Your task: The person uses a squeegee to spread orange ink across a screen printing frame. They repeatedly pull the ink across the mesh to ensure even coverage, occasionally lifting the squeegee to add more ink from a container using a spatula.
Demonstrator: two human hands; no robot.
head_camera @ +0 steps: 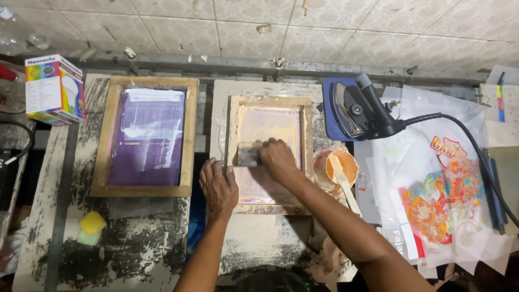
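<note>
Left hand braces the stiff wooden frame flat-palmed at its rim, beside the right hand clasping a light, ink-slick squeegee by its top edge.

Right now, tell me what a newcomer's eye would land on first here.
At centre, the right hand presses a squeegee across a wooden screen-printing frame, while the left hand steadies the frame's left edge. To the left lies a second frame with purple mesh. On the right, a black clothes iron rests beside colourful printed transfer sheets.
</note>
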